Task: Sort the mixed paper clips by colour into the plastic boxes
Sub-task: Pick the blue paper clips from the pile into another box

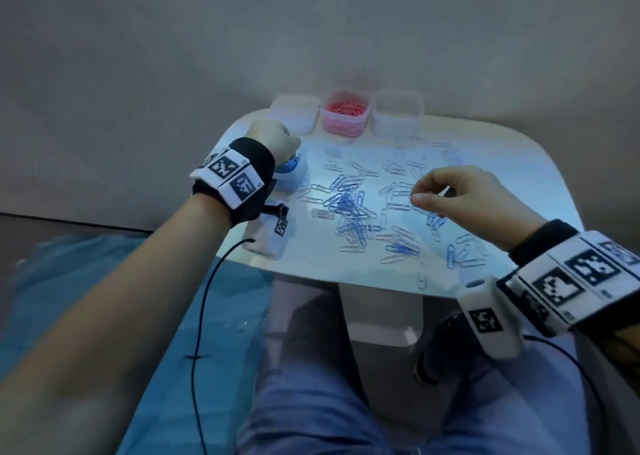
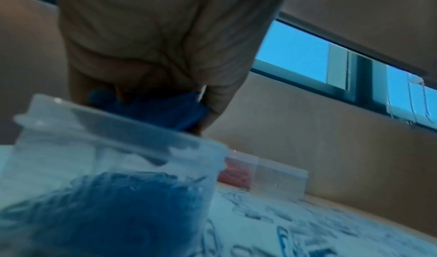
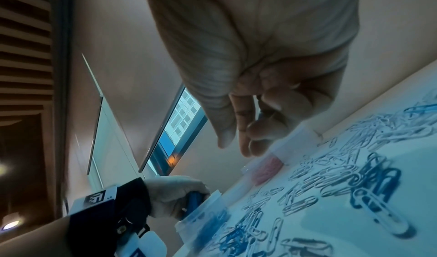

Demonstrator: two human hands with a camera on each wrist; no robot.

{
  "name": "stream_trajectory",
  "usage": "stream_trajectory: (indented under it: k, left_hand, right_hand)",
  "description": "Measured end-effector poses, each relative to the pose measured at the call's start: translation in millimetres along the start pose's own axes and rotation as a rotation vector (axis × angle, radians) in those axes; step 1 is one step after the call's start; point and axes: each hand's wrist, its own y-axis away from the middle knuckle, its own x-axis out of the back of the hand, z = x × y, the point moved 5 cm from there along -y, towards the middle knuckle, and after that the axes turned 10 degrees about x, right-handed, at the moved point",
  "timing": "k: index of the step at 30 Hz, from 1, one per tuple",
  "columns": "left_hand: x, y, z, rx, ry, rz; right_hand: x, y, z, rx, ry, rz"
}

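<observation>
The left hand (image 1: 273, 139) is reached out to the far left part of the small white table (image 1: 519, 163), with its fingers curled round a bunch of blue paper clips (image 2: 165, 109). It holds them right above the box of blue clips (image 1: 292, 177), which stands near the left edge of the table. The right hand (image 1: 457, 194) hangs over the middle right of the table with its back up. Its thumb and first finger come close together at the tips, and something thin and pale shows between them, but it is too blurry to tell if the hand is pinching a clip. Both wrists wear black bands with white blocks that carry black and white square code patterns; no words can be read on them. The mixed paper clips (image 1: 356, 212), blue ones and pale ones, lie spread out flat on the table between the two hands and under the right hand. At the far edge of the table stand three more plastic boxes in a row. The pink box (image 1: 343, 115) in the middle holds pink clips. The clear box on its left (image 1: 294, 113) is just beyond the left hand, and the clear box on its right (image 1: 396, 115) is well beyond the right hand.
</observation>
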Motion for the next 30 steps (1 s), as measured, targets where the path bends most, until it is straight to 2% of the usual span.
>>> stream_trajectory:
  k: [3, 6, 8, 9, 12, 14, 16, 22, 30]
  left_hand:
    - [-0.2, 3.5, -3.0, -0.029, -0.019, 0.003]
    - [4.5, 10.6, -4.7, -0.091, 0.015, 0.106]
    - [5.2, 24.3, -0.3, -0.226, 0.074, 0.217]
    - [2.1, 32.7, 3.7, -0.304, 0.094, 0.221]
    - [-26.7, 49.0, 13.7, -0.399, -0.018, 0.016]
    - [-47.2, 49.6, 16.3, -0.406, -0.167, -0.082]
    - [-54.8, 47.0, 16.4, -0.385, -0.231, -0.093]
    - [-48.4, 43.4, 13.6, -0.324, -0.119, -0.115]
    - [-45.2, 42.3, 7.6, -0.266, -0.022, -0.136]
  right_hand:
    - [-22.0, -27.5, -18.1, 0.109, 0.232, -0.109]
    - [-54.6, -57.6, -33.9, 0.214, 0.407, -0.265]
    - [-66.3, -70.1, -32.8, 0.203, 0.478, -0.330]
    - [-68.4, -74.2, -30.0, 0.189, 0.498, -0.342]
    - [-68.3, -78.2, -22.8, 0.151, 0.494, -0.333]
    - [-67.7, -77.8, -21.2, 0.145, 0.488, -0.326]
    - [-67.2, -77.7, -21.5, 0.147, 0.483, -0.320]
    - [-73.2, -81.2, -25.6, 0.126, 0.488, -0.333]
    - [-81.6, -81.6, -34.6, 0.126, 0.633, -0.460]
